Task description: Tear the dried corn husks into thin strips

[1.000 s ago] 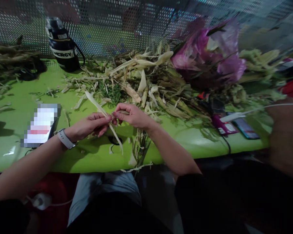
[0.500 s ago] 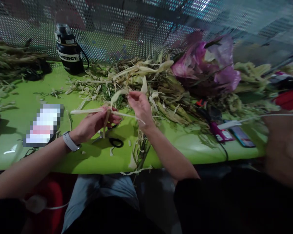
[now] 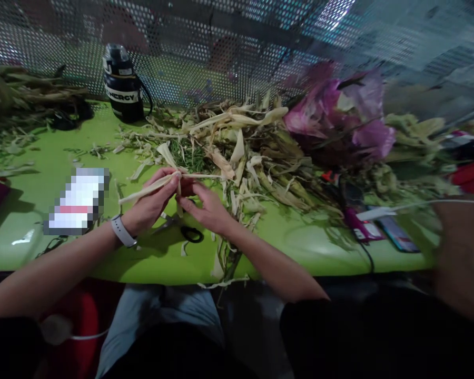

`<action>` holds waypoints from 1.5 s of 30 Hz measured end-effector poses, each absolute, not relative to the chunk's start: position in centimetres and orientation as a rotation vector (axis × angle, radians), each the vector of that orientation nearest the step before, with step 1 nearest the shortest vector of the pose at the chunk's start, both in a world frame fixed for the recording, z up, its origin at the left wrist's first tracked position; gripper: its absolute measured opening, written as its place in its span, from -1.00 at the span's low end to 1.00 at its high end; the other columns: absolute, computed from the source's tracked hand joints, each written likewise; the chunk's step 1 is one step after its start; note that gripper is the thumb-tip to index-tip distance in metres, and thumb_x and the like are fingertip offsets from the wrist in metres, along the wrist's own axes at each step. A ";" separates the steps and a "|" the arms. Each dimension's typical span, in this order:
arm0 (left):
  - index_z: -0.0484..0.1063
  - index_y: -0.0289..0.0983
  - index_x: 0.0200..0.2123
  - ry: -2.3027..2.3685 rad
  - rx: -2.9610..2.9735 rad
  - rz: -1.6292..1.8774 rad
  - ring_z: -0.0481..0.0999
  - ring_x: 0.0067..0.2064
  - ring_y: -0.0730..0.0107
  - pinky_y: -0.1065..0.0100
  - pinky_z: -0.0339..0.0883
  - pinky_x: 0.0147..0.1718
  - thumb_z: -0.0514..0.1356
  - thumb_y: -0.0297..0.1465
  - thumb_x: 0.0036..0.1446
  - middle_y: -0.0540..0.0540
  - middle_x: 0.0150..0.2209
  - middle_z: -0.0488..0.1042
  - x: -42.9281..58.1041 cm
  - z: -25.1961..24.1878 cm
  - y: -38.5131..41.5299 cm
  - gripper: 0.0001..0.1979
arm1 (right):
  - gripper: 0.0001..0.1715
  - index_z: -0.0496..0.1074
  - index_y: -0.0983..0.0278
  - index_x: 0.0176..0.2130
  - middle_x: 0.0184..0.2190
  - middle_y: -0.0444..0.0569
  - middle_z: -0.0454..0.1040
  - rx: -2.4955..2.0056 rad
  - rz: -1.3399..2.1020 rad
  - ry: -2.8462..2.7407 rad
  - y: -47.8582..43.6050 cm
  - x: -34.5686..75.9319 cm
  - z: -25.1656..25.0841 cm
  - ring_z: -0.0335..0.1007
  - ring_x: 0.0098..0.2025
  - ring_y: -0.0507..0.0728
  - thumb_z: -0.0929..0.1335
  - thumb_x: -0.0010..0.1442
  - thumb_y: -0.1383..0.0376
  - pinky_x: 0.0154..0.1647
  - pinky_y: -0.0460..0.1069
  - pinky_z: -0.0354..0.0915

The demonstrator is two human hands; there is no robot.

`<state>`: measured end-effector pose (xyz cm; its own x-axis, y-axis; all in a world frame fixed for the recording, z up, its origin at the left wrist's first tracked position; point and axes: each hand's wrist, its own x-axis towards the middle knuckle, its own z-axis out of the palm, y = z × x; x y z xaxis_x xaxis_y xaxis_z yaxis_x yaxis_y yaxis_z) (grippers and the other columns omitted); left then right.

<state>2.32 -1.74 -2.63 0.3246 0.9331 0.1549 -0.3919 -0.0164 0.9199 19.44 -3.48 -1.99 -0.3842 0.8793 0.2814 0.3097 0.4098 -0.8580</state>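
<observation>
Pale corn husk strips (image 3: 150,189) cross at a small knot between my two hands. My left hand (image 3: 152,202) pinches the strips close to the knot, its thumb on top; one strip sticks out to the left and another points up. Against the knot's right side, my right hand (image 3: 205,208) has its fingers closed on the husk, partly hidden behind it. Scissors (image 3: 191,234) with black handles lie on the green table (image 3: 150,266) just below the hands. Beyond the hands spreads a heap of dried husks (image 3: 229,121) with some green stalks.
A dark bottle (image 3: 124,87) stands at the back left, by a perforated metal panel (image 3: 174,58). A phone (image 3: 79,202) lies at left. Pink plastic bag (image 3: 339,116), magenta box (image 3: 365,226) and second phone (image 3: 398,234) are at right, beside another person's arm (image 3: 460,252).
My right hand has come down and left from the raised husk end to the knot beside my left hand. The view has shifted slightly.
</observation>
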 end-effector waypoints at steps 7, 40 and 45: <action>0.53 -0.19 0.00 0.581 1.144 1.153 0.58 0.03 0.30 0.28 0.39 0.10 0.29 -0.25 0.24 -0.10 0.03 0.56 2.3 -3.0 -1.5 -0.71 | -0.67 0.43 0.27 -0.32 -0.34 -0.05 0.47 -0.960 1.039 -1.898 -3.1 19.4 -2.8 0.37 -0.26 0.08 0.32 0.29 0.07 -0.16 0.00 0.32; 0.46 -0.29 -0.18 0.637 0.846 0.909 0.62 -0.26 0.44 0.49 0.47 -0.27 0.32 -0.43 0.19 -0.10 -0.31 0.63 1.7 -1.6 -0.9 -0.86 | -0.45 0.39 0.25 -0.53 -0.68 -0.20 0.30 -1.058 1.358 -1.143 -1.3 20.0 -4.0 0.16 -0.65 -0.04 0.44 0.05 -0.16 -0.65 -0.09 0.10; 0.53 -0.30 -0.19 0.653 0.848 0.887 0.61 -0.27 0.41 0.47 0.44 -0.32 0.30 -0.31 0.20 -0.11 -0.30 0.63 1.9 -1.9 -0.9 -0.81 | -0.53 0.45 0.25 -0.52 -0.64 -0.16 0.38 -1.021 1.320 -1.264 -1.7 20.2 -3.8 0.21 -0.62 -0.02 0.41 0.13 -0.06 -0.62 -0.08 0.14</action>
<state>1.88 -0.85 -1.94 0.4854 0.8625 -0.1427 -0.3927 0.3610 0.8459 20.18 -1.66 -3.77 -0.1426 0.9878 0.0622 -0.1053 0.0474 -0.9933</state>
